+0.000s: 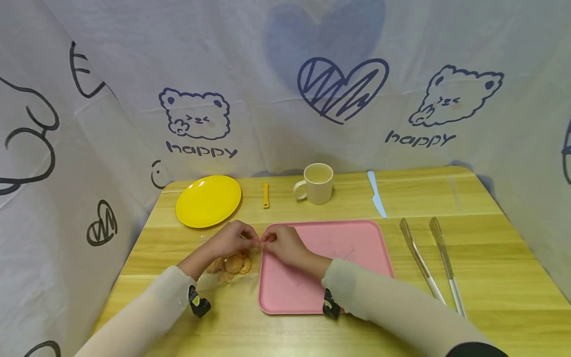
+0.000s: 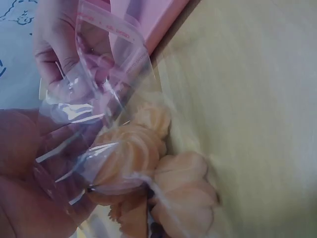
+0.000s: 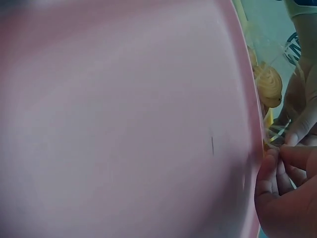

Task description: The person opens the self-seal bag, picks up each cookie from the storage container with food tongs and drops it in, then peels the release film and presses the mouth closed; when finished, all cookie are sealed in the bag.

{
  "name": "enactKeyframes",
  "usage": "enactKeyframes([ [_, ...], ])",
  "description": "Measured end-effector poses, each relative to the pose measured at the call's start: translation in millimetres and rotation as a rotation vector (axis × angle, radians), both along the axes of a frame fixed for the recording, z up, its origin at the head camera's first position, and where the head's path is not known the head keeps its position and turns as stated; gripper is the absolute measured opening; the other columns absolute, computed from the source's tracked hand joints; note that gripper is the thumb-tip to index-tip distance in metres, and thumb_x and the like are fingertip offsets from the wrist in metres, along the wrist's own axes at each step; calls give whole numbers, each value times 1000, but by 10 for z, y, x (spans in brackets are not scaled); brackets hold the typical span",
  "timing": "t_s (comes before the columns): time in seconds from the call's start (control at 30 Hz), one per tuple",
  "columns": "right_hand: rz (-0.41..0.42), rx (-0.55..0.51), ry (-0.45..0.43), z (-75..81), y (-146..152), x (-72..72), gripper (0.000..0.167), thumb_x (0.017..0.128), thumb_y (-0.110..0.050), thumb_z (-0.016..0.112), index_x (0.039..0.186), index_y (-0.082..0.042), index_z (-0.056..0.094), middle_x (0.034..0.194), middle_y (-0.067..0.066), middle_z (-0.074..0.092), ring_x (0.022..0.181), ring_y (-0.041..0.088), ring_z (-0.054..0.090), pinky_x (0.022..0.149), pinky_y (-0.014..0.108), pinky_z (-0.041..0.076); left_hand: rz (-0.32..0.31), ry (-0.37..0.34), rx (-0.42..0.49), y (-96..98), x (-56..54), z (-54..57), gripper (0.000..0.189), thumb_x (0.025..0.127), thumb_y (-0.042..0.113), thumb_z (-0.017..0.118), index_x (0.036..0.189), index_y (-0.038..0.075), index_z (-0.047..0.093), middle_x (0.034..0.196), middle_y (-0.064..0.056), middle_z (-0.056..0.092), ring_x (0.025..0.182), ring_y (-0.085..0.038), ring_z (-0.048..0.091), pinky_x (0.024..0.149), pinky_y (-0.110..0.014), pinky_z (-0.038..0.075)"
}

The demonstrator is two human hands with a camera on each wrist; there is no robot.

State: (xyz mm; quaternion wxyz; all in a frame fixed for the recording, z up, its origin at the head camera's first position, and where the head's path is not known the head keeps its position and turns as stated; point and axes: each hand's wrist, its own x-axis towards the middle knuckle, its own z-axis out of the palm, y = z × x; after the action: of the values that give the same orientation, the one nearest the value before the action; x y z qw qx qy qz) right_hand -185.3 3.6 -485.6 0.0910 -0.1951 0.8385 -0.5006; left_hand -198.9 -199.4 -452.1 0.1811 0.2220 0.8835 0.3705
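Observation:
A clear plastic bag point(image 2: 74, 111) holds several swirled, piped-looking cookies point(image 1: 235, 263). In the left wrist view its top strip carries small red print. My left hand point(image 1: 231, 241) pinches the bag near its opening, with the cookies hanging below the palm. Right beside it, my right hand point(image 1: 285, 244) pinches the bag's edge between thumb and fingers. Fingertips of both hands meet over the left rim of the pink tray point(image 1: 321, 292). The right wrist view shows the bag's film point(image 3: 272, 44) stretching up from the right hand's fingertips point(image 3: 272, 153).
Behind the hands lie a yellow plate point(image 1: 208, 201), a small orange handle-like piece point(image 1: 265, 196), a cream mug point(image 1: 318, 184) and a pale blue plastic knife point(image 1: 376, 194). Metal tongs point(image 1: 447, 263) lie right of the tray. A white printed cloth point(image 1: 267, 129) hangs around the wooden table point(image 1: 504, 267).

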Motion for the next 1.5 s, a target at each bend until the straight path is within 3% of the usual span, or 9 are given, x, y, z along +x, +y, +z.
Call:
enactKeyframes([
  [0.17,-8,-58,-122,5,-13,-19,6,95,-4,73,90,-4,76,75,6,73,63,14,67,56,21,53,32,-69,91,-23,-9,-26,13,98,-3,63,97,-5,76,92,-18,75,78,-15,60,72,-25,52],
  [0.3,9,-103,-177,2,-12,-45,3,96,-1,70,95,-1,73,77,9,73,64,18,69,56,23,54,38,-113,148,-42,-27,-66,15,100,-2,61,100,-8,74,93,-20,75,82,-20,61,75,-29,53],
  [0.53,41,-31,-30,-10,-32,-80,20,92,2,70,110,-9,69,86,0,72,72,7,65,66,22,52,74,-174,199,-44,-23,-89,16,102,-1,60,99,-11,72,91,-23,72,79,-19,59,72,-29,51],
  [0.77,47,7,66,-28,-44,-122,13,92,-3,74,101,-13,73,86,-2,75,73,4,66,69,22,54,64,-251,258,-69,-55,-116,18,102,-1,58,102,-15,70,95,-22,74,86,-18,64,78,-26,54],
  [1.03,142,-8,69,5,-26,-136,17,97,-1,69,98,-17,74,88,2,77,75,12,69,64,20,52,46,-294,272,-129,-101,-128,19,100,-4,58,108,-17,69,96,-17,75,87,-18,64,79,-27,54],
  [1.27,173,59,140,34,-20,-148,13,96,-4,71,96,-16,75,87,-4,76,76,4,63,71,21,51,59,-318,232,-122,-92,-95,20,102,-1,55,108,-15,69,96,-12,73,85,-19,60,75,-26,51],
  [1.5,187,65,149,40,-44,-162,14,97,-1,69,94,-14,73,82,0,73,70,4,59,66,19,49,57,-326,230,-113,-92,-99,19,102,-2,54,106,-14,68,94,-9,71,85,-18,59,75,-25,51],
])
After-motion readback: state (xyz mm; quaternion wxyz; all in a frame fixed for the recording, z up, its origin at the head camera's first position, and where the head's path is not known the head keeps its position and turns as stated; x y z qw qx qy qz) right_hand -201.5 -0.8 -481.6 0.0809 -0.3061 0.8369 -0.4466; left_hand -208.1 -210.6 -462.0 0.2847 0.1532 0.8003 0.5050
